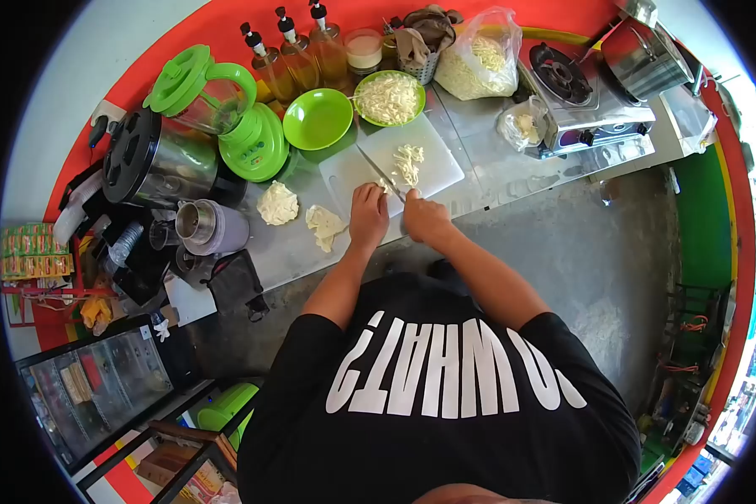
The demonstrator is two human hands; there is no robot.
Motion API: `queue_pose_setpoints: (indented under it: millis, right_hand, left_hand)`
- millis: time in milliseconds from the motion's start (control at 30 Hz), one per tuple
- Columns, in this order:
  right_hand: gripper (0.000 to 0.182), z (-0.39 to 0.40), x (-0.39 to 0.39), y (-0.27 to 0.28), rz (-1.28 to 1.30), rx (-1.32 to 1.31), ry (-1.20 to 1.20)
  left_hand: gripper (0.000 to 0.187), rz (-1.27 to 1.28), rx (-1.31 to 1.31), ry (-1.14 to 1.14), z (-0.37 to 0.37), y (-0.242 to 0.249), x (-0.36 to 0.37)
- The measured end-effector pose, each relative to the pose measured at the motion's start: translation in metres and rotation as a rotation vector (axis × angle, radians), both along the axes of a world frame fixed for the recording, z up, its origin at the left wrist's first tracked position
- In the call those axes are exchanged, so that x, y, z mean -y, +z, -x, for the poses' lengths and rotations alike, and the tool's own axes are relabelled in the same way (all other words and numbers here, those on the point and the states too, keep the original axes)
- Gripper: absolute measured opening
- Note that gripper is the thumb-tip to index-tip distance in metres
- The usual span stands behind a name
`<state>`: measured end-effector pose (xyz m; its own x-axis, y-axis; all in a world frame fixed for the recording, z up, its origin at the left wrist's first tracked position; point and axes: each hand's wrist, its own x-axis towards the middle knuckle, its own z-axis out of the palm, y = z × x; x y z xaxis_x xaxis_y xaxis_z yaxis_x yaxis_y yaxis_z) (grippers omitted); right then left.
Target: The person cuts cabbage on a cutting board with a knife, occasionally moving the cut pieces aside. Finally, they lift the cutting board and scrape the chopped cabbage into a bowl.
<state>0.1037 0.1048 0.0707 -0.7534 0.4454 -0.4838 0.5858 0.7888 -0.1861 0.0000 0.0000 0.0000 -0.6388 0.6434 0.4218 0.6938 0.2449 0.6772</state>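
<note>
My right hand [426,217] is closed round the handle of a knife [379,169], its blade slanting over the white cutting board [448,172]. Beside the blade, my left hand [368,212] presses its bent fingers on a small pale piece of cabbage [385,186], mostly hidden under the fingertips. Shredded cabbage [408,164] lies in a small heap on the board, right of the knife. To the left, a cabbage chunk [277,203] and some loose cabbage leaves [323,227] rest on the metal counter. Behind the board, a green bowl [421,107] is heaped with shreds.
Another green bowl [317,119] stands near a green blender [252,143]. Pump bottles [298,55] line the back. A plastic bag of shreds [479,67] sits before the gas stove [584,101], which bears a metal pot [645,59]. A grey-and-steel appliance [218,227] stands left.
</note>
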Motion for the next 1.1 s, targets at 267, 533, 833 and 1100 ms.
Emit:
queue_pose_setpoints:
  millis: [267,533,833,1100]
  right_hand:
    - [0.042,0.013,0.002,-0.007,0.07,0.001,-0.079]
    - [0.041,-0.001,0.016,-0.006,0.022,-0.022,-0.066]
    - [0.04,0.012,0.009,0.006,-0.006,-0.006,-0.022]
    - [0.046,0.016,0.015,-0.004,-0.032,-0.027,-0.031]
  left_hand:
    - [0.005,-0.067,0.018,0.004,0.0,0.0,-0.002]
    - [0.005,-0.085,0.038,0.021,0.001,-0.001,-0.002]
    - [0.011,-0.049,0.085,0.011,0.0,0.002,0.001]
    - [0.026,-0.059,0.088,0.083,0.0,0.004,-0.001]
